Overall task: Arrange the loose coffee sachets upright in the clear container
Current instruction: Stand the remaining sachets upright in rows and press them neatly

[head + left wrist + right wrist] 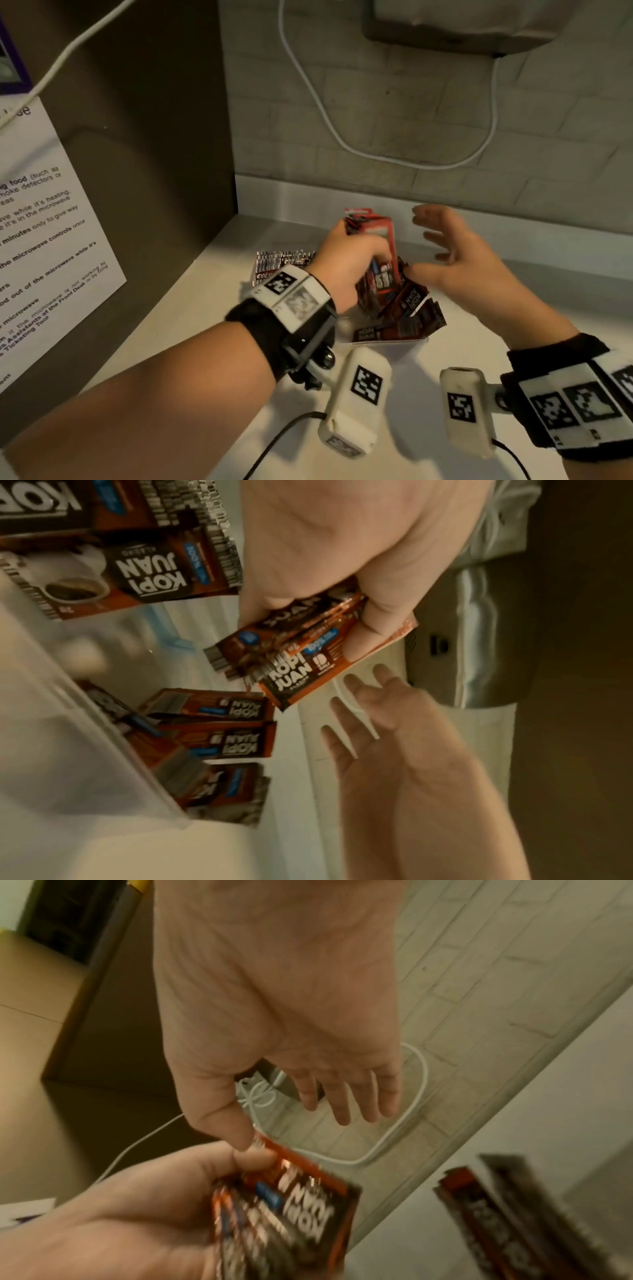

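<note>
Sachets (pixel 400 308) lie jumbled in the container (pixel 387 340) on the counter (pixel 205 284). Left hand (pixel 346 263) grips a bunch (pixel 301 653) above it; right hand (pixel 459 253) hovers beside, fingers spread, holding nothing. Risk: the loose bunch may fan out and topple onto the jumble.

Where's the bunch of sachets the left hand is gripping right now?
In the head view, the bunch of sachets stands in the left hand, over the clear container at the counter's back, with the open right hand beside it.

A white counter (pixel 212 308) bears the clear container (pixel 387 341) and loose sachets (pixel 281 263).
</note>
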A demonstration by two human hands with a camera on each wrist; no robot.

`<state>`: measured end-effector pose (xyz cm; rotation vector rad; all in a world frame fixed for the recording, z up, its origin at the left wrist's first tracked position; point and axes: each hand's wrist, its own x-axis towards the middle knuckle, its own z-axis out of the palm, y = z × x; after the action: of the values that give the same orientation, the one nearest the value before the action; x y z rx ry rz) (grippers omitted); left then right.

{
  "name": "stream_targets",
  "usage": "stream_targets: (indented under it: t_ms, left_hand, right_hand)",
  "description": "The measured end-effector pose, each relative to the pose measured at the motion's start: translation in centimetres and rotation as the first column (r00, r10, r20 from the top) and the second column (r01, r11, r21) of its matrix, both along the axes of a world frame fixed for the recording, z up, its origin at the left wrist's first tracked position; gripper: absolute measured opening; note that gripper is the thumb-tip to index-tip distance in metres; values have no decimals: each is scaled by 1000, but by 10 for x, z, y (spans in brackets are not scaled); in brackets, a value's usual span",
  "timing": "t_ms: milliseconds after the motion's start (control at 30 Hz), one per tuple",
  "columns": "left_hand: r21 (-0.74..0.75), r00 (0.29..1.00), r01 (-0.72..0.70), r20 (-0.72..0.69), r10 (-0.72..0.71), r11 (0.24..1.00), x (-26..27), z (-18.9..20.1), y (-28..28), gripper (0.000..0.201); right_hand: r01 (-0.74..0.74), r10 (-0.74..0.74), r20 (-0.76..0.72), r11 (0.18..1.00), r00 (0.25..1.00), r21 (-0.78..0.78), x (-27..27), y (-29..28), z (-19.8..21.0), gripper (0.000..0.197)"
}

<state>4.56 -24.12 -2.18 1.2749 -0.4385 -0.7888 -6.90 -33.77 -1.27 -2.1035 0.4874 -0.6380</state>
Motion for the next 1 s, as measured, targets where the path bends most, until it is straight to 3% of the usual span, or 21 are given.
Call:
stream_targets:
  t_ms: [67, 133, 233, 333, 400, 467, 500, 600, 700, 833, 900, 1000]
  left_hand:
    - [-55, 998, 11, -59, -14, 998, 5, 11, 9, 26]
    - [-84, 991, 39, -123, -49, 996, 8, 17, 18, 20]
    - [-98, 973, 53, -218, -74, 994, 11, 19, 27, 13]
    - [-101, 952, 5, -303, -35, 995, 12, 17, 33, 8]
    - [-83, 944, -78, -328, 47, 994, 13, 13, 32, 30]
    - [-77, 926, -189, -346, 152, 979, 13, 10, 30, 57]
    - [-83, 915, -246, -348, 203, 966, 13, 9, 29, 60]
    - [-151, 874, -379, -381, 300, 913, 11, 8, 29, 55]
    - [-271, 888, -399, -351, 296, 876, 11, 8, 33, 62]
    - [-274, 919, -383, -209, 334, 882, 14, 5, 40, 34]
    - [-282, 915, -394, -211, 344, 875, 15, 3, 42, 43]
    - [-342, 925, -371, -224, 308, 864, 12, 1, 46, 80]
  right_hand:
    - [-76, 68, -108, 995, 992, -71, 7, 18, 3, 80]
    - [-151, 133, -153, 982, 979, -114, 18, 34, 1, 75]
    - [-150, 114, -187, 971, 976, -186, 29, 50, -6, 69]
    - [-173, 121, -238, 962, 964, -213, 33, 62, -4, 74]
    - [-228, 151, -302, 944, 941, -240, 36, 69, -3, 84]
    - [-254, 103, -386, 896, 917, -365, 39, 74, -5, 89]
    - [-242, 49, -399, 859, 916, -450, 41, 76, -7, 88]
    - [-111, -98, -301, 788, 949, -606, 47, 79, -12, 66]
    - [-32, -128, -228, 809, 965, -588, 49, 82, -13, 46]
    - [-3, -124, -205, 850, 971, -528, 51, 86, -10, 37]
    - [9, -135, -200, 848, 970, -531, 53, 87, -10, 34]
    - [45, -161, -191, 865, 968, -500, 54, 90, -9, 37]
